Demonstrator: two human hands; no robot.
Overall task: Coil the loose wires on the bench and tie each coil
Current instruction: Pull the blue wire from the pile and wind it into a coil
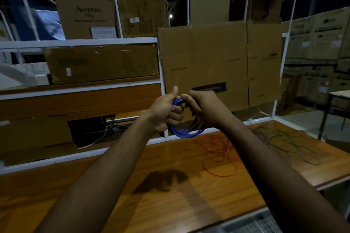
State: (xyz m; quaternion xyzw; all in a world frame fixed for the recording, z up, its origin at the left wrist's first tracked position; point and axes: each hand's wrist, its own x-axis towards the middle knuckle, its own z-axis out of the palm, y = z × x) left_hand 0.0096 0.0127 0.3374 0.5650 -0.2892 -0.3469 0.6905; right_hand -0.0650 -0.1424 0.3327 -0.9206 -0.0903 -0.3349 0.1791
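Observation:
A coil of blue wire (186, 133) hangs in the air above the wooden bench (170, 204). My left hand (165, 111) grips the coil's top left, fingers curled round it and thumb raised. My right hand (204, 108) pinches the coil's top right, close against the left hand. The coil's lower loop shows below both hands. On the bench to the right lie a loose red wire (219, 154), a loose purple wire (269, 142) and a loose green wire (295, 143), all tangled and flat.
A white metal rack (79, 42) with cardboard boxes stands behind the bench. A large flattened carton (217, 62) leans against it right behind my hands. Stacked boxes (318, 43) fill the far right, beside another table (339, 94).

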